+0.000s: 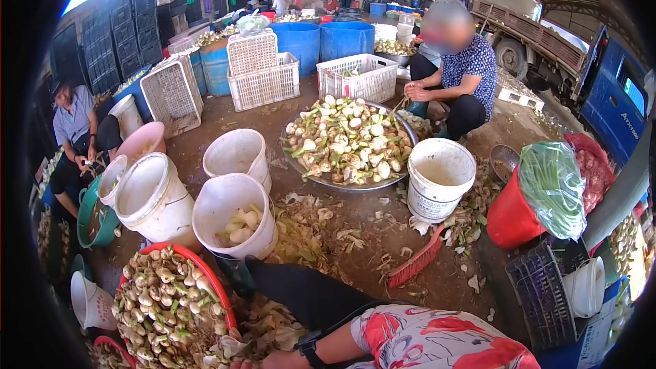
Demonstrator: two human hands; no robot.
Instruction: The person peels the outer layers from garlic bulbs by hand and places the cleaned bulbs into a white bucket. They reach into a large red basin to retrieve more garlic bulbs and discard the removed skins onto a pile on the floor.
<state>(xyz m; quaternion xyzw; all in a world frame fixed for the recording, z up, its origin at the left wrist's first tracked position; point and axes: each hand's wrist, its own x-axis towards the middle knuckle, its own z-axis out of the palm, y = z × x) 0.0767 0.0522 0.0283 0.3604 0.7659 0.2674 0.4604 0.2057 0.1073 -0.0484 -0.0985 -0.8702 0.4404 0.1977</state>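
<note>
At the bottom edge, my right hand (273, 361) is only partly in view below a dark wristwatch (311, 351). It is near loose garlic skins and the red basin (220, 288). The frame edge cuts off its fingers, so its grip cannot be made out. My left hand is out of view. Fresh garlic bulbs (167, 304) with short stems and dirt on them fill the red basin. Beyond my dark-trousered leg (307, 294) stands a white bucket (232, 195) with a few cleaned garlic bulbs (240, 227) at its bottom.
A wide metal basin (408, 176) holds heaped garlic. A person (471, 68) crouches beside it; another person (74, 123) sits at left. White buckets (443, 164), a red brush (418, 260), a red bucket (514, 215) and scattered skins cover the floor. A blue truck (618, 102) stands right.
</note>
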